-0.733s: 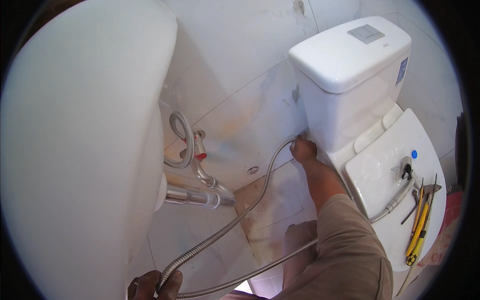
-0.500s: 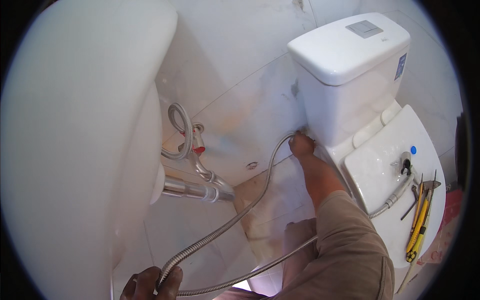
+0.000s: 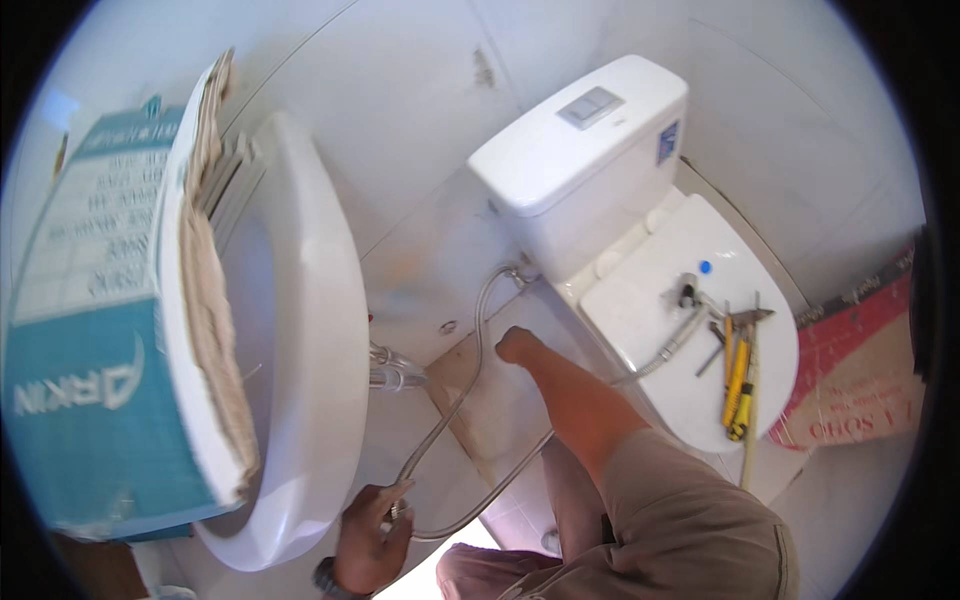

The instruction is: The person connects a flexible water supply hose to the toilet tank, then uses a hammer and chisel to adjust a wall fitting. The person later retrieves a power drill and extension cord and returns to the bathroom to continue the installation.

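A braided metal hose (image 3: 470,350) is gripped near its lower end by the left hand (image 3: 368,535) at the bottom centre of the frame, fingers closed around it. From there the hose is seen rising to the fitting beside the toilet cistern (image 3: 575,160) at upper centre. The right hand (image 3: 518,343) is held curled just right of the hose; whether anything is gripped cannot be told. A teal and white cardboard box (image 3: 90,330) fills the left edge, above the white basin (image 3: 310,330). A red and tan box (image 3: 860,370) lies at far right.
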Demonstrator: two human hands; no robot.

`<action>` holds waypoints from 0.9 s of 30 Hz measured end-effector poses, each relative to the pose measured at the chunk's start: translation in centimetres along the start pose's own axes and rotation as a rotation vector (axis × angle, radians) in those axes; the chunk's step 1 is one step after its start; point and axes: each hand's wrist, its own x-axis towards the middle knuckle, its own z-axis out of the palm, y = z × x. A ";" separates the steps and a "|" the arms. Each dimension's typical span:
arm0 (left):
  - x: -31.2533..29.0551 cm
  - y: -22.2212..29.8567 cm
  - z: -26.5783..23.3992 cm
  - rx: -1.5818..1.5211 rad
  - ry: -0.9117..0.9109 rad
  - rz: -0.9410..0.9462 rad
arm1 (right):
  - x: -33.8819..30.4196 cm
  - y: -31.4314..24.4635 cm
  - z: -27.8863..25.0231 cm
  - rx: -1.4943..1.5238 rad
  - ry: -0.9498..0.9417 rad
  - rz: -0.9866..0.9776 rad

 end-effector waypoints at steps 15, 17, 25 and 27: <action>-0.5 1.1 15.9 -1.068 -0.361 -0.899 | -42.7 8.5 -16.1 0.216 0.583 0.385; 0.2 1.3 18.2 -1.037 -0.392 -0.889 | -43.4 10.6 -17.5 0.180 0.571 0.380; 1.1 1.8 24.9 -1.021 -0.572 -0.851 | -37.8 16.3 -18.4 0.163 0.739 0.238; 0.7 2.6 25.1 -0.897 -0.611 -0.827 | -37.1 16.4 -17.8 0.117 0.798 0.249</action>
